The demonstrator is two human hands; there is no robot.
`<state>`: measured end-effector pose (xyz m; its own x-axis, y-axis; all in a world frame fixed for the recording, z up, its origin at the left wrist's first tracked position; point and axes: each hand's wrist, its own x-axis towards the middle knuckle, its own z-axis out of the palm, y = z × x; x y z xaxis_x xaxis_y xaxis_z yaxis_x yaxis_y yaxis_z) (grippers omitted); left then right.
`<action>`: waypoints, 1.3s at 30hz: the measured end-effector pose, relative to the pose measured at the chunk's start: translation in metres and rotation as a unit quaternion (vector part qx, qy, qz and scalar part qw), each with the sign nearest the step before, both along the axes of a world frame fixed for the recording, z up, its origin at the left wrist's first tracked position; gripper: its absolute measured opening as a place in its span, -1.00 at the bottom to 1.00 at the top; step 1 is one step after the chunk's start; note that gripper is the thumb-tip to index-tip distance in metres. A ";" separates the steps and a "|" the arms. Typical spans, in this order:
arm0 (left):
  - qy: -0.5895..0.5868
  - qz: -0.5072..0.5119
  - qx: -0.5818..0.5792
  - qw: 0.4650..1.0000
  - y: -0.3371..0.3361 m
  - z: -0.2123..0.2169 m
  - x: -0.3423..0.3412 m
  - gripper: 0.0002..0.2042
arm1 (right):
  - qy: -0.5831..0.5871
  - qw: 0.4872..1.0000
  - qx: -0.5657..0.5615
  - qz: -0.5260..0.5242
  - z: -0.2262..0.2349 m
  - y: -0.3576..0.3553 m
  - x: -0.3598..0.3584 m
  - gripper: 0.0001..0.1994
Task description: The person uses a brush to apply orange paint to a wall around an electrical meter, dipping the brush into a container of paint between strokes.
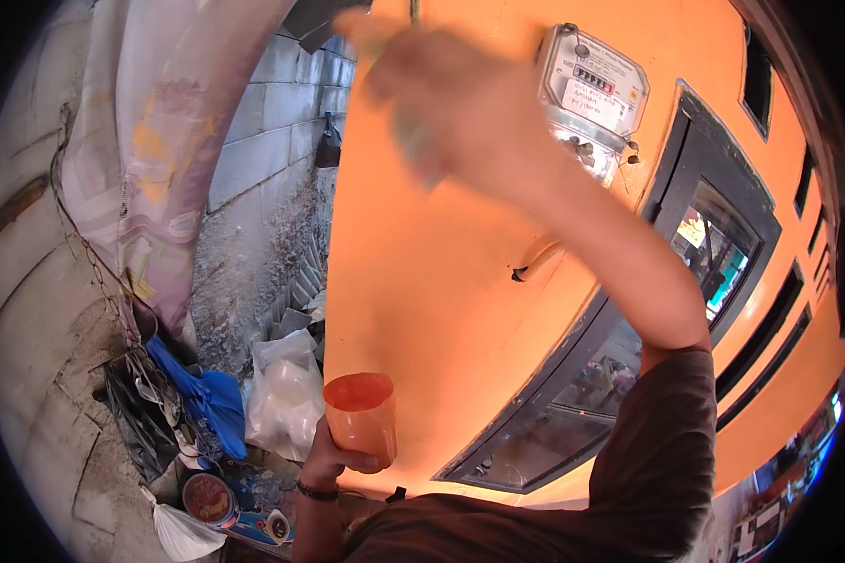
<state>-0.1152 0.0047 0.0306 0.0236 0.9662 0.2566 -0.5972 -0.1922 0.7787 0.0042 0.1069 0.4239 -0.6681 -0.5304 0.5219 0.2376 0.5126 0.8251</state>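
Note:
Low in front of me, my left hand (333, 460) is wrapped round an orange plastic cup (361, 432). The cup stands upright with its open top facing up; its contents cannot be made out. My right arm reaches high across the orange wall (441, 281). At its end my right hand (432, 94) is smeared by motion, close to or against the wall near its left edge. A blurred greenish-grey thing (411, 141), perhaps a rag or sponge, shows under its palm and fingers. A dark bracelet (317, 490) circles my left wrist.
An electricity meter (593, 84) and a dark-framed window (714, 225) are on the wall. A cut pipe end (526, 270) juts out. A stained curtain (150, 141) hangs at left. Below are a blue bag (207, 399), a clear plastic bag (286, 389) and a paint tub (208, 497).

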 end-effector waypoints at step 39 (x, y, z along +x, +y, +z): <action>-0.030 0.065 -0.036 0.997 -0.012 -0.033 -0.015 -0.13 | -0.038 0.977 -0.042 -0.206 -0.028 0.047 -0.091 -0.62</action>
